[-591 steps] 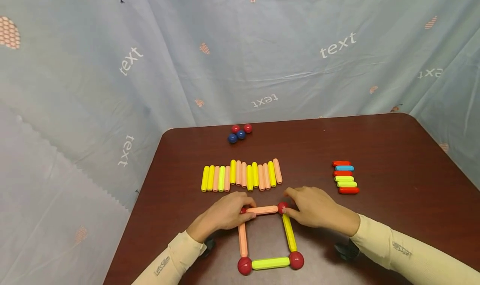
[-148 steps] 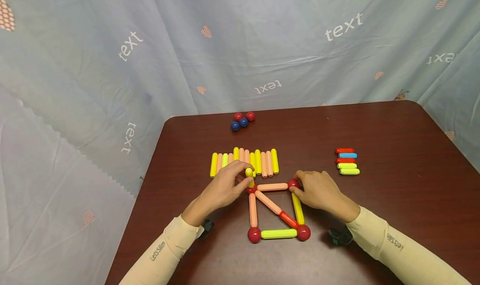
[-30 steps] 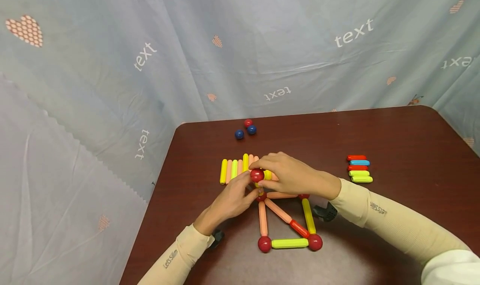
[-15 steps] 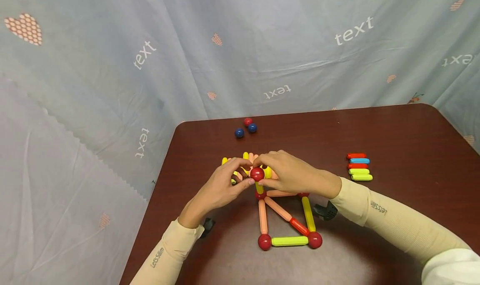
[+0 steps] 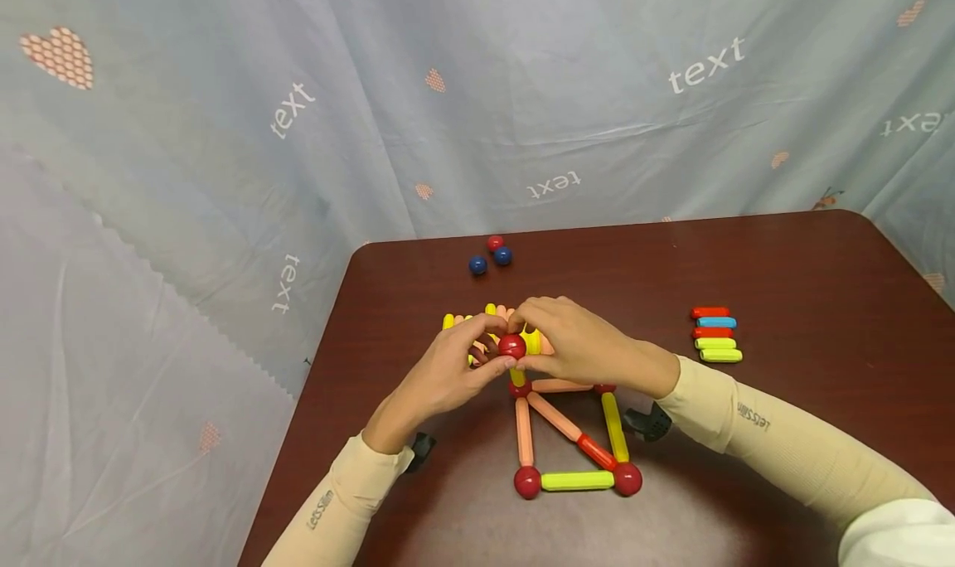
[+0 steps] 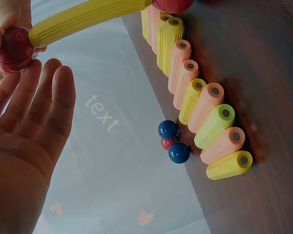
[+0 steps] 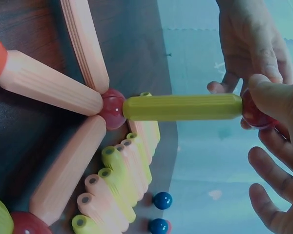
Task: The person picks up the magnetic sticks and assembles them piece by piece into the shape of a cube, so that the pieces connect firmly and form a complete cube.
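Observation:
My left hand [image 5: 443, 368] and right hand [image 5: 574, 343] meet at a red ball [image 5: 512, 346], each pinching it between thumb and fingers. The ball sits at the top end of a yellow magnetic rod [image 7: 183, 107]. That rod stands up from another red ball [image 7: 113, 108] at the far left corner of a flat square. Peach rods [image 5: 525, 432], a yellow rod [image 5: 613, 428] and a lime rod [image 5: 576, 481] form its sides between red balls. A diagonal of one peach rod [image 5: 554, 416] and a short red rod [image 5: 597, 452] crosses it. My right hand partly covers the far right corner.
Behind the hands lies a row of yellow, peach and lime rods [image 6: 205, 112], partly hidden in the head view. Two blue balls [image 5: 477, 265] and a red ball [image 5: 496, 243] rest farther back. Short coloured rods [image 5: 715, 333] lie at the right. A curtain [image 5: 522, 94] hangs beyond the table.
The diagonal, then the upright yellow rod, joined the square. My right hand left the far right corner and brought a red ball from the back. My left hand rose from the rod to the ball.

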The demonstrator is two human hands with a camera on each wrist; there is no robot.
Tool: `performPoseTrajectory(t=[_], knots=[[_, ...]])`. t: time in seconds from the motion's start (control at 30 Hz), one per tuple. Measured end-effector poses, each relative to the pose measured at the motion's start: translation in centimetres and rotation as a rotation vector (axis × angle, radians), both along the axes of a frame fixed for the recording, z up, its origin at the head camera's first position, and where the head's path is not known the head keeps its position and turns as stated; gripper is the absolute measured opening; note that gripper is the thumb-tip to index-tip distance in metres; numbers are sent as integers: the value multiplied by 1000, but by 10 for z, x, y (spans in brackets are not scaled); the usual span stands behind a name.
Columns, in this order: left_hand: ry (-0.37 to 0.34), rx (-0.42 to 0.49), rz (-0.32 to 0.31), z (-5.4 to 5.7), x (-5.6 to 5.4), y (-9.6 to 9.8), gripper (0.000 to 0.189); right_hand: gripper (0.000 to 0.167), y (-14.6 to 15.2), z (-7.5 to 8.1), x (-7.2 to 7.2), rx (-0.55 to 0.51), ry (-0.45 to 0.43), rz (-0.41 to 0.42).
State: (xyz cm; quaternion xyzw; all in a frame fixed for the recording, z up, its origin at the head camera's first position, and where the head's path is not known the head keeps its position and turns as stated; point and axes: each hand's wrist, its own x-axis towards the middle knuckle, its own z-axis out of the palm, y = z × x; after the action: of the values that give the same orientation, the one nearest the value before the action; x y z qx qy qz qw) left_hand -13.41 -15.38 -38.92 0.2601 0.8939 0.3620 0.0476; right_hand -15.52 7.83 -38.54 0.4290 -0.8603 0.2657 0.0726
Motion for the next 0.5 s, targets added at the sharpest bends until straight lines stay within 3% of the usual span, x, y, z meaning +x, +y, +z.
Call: performPoseTrajectory(t=[0.17, 0.3, 0.5], knots=[[-8, -1, 5, 1, 1, 1, 40, 53, 7, 11, -5, 71, -77, -20], [-3, -11, 9, 2, 2, 2, 40, 47, 14, 21, -14, 137, -168, -69], [59, -21, -20, 0, 4, 3, 42, 40, 21, 12, -40, 176, -245, -160]])
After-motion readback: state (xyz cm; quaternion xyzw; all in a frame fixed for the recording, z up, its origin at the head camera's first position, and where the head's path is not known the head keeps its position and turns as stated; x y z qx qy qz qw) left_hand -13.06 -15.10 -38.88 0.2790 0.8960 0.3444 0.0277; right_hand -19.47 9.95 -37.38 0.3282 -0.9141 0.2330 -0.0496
